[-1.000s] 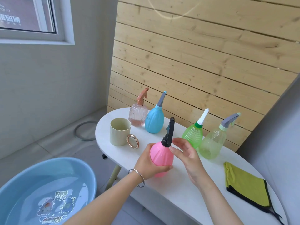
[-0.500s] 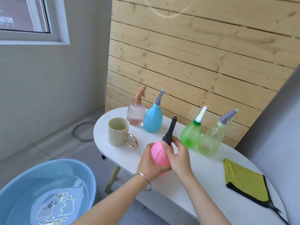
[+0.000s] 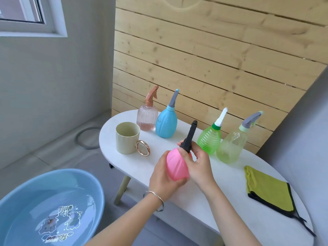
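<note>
a: where is the pink spray bottle [image 3: 177, 166] sitting?
b: it is tilting over the front edge of the desk [image 3: 230, 201]. the left hand [image 3: 162, 178] is wrapping round its belly, the right hand [image 3: 200, 166] is gripping the black spray head [image 3: 189, 139] at the collar.
a: how is it handling?
b: likely light, smooth thin plastic, yielding if squeezed; the ribbed belly is offering steadiness, the collar is taking the twist.

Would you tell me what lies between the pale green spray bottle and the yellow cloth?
In the head view, only bare white table separates the spray bottle from the cloth.
</note>
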Demonstrator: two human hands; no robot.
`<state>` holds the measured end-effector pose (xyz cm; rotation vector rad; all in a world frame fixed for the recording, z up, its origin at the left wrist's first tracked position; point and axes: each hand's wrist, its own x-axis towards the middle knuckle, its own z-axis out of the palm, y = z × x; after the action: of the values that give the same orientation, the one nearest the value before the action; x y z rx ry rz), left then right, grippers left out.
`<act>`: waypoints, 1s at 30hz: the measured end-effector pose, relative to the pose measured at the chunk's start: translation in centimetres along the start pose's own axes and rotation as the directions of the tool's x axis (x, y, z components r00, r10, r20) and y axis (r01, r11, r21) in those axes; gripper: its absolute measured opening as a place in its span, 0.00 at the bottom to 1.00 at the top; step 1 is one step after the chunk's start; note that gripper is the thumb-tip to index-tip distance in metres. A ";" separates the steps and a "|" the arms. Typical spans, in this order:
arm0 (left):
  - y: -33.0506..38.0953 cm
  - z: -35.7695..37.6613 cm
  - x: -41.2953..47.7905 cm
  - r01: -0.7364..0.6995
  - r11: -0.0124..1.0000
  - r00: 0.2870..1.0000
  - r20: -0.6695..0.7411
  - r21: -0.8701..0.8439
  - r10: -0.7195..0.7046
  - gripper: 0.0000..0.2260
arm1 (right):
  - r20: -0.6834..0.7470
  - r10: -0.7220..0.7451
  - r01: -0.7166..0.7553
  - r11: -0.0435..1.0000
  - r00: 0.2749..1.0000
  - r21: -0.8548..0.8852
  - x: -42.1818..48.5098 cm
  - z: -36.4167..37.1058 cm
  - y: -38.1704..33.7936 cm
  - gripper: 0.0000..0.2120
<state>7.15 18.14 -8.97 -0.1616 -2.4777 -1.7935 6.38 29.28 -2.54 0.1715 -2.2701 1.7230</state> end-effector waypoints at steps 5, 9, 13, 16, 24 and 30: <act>0.4 0.7 -0.3 0.039 0.999 0.998 -0.044 0.026 -0.038 0.42 | -0.073 -0.021 0.019 0.999 0.997 -0.035 -0.5 0.4 0.2 0.08; 1.9 -2.0 1.2 0.059 0.994 0.967 0.240 0.094 -0.080 0.50 | -0.073 -0.022 0.019 0.999 0.997 -0.042 0.5 0.2 0.0 0.05; 4.3 -6.1 4.5 0.011 0.976 0.901 0.420 0.216 -0.103 0.43 | -0.104 -0.005 0.002 1.000 0.995 -0.030 4.1 -1.0 -0.8 0.02; 5.2 -7.9 7.2 -0.152 0.905 0.936 0.351 0.398 0.003 0.34 | -0.104 -0.021 0.015 0.998 0.994 -0.055 7.6 -1.7 -1.6 0.05; 4.4 -7.0 11.3 -0.335 0.645 0.923 0.378 0.687 0.077 0.34 | -0.087 0.017 -0.033 0.982 0.996 -0.185 14.8 -3.0 0.6 0.05; 3.5 -5.6 12.1 -0.381 0.536 0.907 0.417 0.753 0.060 0.34 | -0.081 0.068 -0.080 0.984 0.994 -0.158 15.9 -2.9 2.7 0.05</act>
<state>-4.38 14.40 -2.39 -0.7322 -3.0478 -0.3576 -9.07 33.99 0.37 -0.0117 -2.3738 1.5439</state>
